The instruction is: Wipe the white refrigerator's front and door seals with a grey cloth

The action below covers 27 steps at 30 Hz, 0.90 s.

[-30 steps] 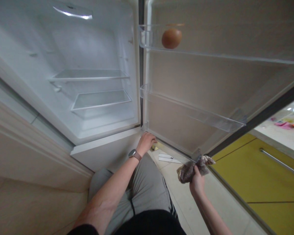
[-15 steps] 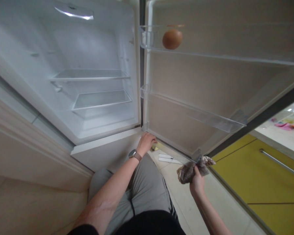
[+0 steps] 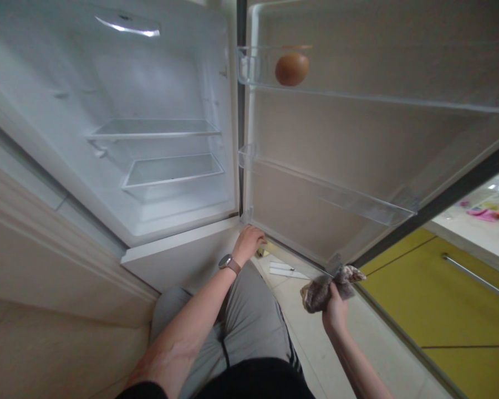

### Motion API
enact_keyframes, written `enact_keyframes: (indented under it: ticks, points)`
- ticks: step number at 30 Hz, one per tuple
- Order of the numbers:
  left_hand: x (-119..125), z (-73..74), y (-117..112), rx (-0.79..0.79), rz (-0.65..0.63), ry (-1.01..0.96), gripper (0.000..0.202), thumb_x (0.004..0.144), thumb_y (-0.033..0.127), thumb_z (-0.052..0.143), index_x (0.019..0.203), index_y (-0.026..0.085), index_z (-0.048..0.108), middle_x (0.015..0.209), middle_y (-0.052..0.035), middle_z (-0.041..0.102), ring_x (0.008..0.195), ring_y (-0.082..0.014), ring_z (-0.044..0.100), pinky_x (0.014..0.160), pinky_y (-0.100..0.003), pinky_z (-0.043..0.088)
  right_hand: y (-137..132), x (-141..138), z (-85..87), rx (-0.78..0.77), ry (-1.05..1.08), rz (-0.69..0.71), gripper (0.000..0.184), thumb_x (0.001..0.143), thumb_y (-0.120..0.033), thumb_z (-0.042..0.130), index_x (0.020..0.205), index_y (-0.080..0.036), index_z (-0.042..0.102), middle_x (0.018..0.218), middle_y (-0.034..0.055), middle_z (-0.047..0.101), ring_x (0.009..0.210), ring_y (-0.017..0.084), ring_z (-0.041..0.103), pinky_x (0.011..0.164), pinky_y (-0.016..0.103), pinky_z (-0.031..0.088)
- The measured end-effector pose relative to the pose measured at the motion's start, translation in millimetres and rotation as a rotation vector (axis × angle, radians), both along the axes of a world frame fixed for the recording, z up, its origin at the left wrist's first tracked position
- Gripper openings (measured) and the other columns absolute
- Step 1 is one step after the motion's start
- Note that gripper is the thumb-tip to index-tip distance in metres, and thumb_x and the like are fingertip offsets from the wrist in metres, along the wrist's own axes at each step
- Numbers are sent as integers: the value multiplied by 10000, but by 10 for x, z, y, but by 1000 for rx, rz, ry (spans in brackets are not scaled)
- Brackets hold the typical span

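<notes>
Low in the middle of the picture, your legs in grey trousers were bent, so you were down close to the pale floor tiles.

Your right hand, a bit right of the middle, was squeezed tight round a crumpled brown-grey cloth. The cloth was bunched in your fist, which I think kept it from dropping. Its top touched the bottom corner of the open white fridge door.

Your left hand, with a round wristwatch on the arm, lay in the middle of the picture at the end of the white ledge under the fridge, right by the hinge. Its fingers were curled down. I could not tell if they pinched anything. I think it leaned there to hold you steady.

A flat white paper lay on the floor between your hands. A yellow cupboard front filled the lower right.

Farther up, a clear plastic door shelf had nothing in it. On the left, two glass shelves sat bare inside the fridge.

At the top, a brown egg sat in the top door shelf, whose rail kept it from rolling out. A bright lamp shone in the upper left.
</notes>
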<state>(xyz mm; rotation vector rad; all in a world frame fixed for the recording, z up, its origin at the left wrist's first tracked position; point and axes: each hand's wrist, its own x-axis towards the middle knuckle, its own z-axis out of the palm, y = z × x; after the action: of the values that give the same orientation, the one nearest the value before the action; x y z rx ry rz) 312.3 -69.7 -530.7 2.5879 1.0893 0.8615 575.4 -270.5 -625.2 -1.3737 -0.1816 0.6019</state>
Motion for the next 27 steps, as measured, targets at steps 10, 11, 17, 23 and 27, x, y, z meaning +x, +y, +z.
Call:
enact_keyframes:
  ticks: [10,11,17,23,27]
  points:
    - [-2,-3,-4,-10,6,10,214,971,160,627,805,192,758,874,-54,738,940,-229,622,916,-373,421,-2,-12,35,-8,27,-24,646,679,-496,765,1224,-169,650,1082,27,737,932,157,697,782,264,596]
    - [-2,-3,-3,-16,5,10,207,966,162,635,804,194,759,877,-54,738,945,-230,623,921,-372,422,-1,-14,43,-4,34,-23,641,675,-497,766,1215,-171,654,1072,24,737,931,156,695,777,262,595]
    - [0,-35,15,-9,6,4,203,957,146,631,812,196,763,871,-55,729,944,-230,622,924,-372,430,-1,-22,59,-3,49,-15,651,663,-487,768,1220,-176,642,1068,23,736,932,159,695,775,265,595]
    - [1,-31,18,0,4,22,217,975,164,620,802,190,747,872,-56,729,937,-228,622,913,-367,424,-5,-27,49,17,18,-2,632,690,-491,759,1210,-155,631,966,24,737,862,168,695,761,290,601]
    - [1,-28,13,5,7,21,241,988,176,610,788,192,743,865,-55,728,930,-227,619,909,-367,417,-9,-16,37,10,10,-7,630,692,-488,757,1214,-157,639,1030,41,739,903,171,697,752,279,601]
